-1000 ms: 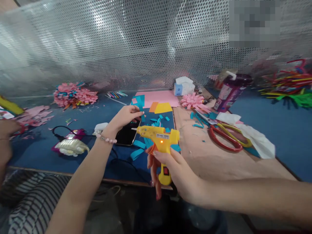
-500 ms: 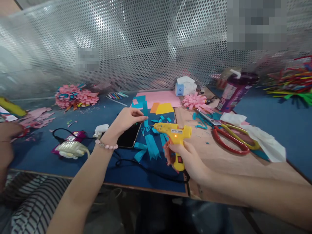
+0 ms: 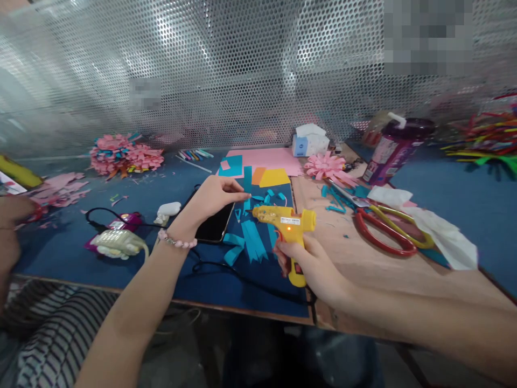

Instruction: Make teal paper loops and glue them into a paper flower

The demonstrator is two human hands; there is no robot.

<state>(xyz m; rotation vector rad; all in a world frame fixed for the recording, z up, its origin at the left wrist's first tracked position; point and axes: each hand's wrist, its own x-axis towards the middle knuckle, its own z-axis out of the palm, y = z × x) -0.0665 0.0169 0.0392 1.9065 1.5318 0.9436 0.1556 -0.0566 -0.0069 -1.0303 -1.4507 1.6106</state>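
Wrapped round the grip of a yellow hot glue gun (image 3: 285,215), the right hand (image 3: 313,264) looks firm to me from where I sit, and the gun's lamp glows orange. The left hand (image 3: 218,196) pinches a narrow blue paper strip (image 3: 247,179) between thumb and fingertips, above the blue table mat (image 3: 262,296). I have the nozzle just beside the strip's lower end; whether they touch, I cannot tell, nor can I make out any glue.

Cutting seems largely done: a fringed blue piece (image 3: 253,242), a folded blue strip (image 3: 234,249) and small blue scraps (image 3: 258,198) lie loose nearby. A pink paper flower (image 3: 325,166) looks assembled. Joining the blue parts, I judge, is mostly left.
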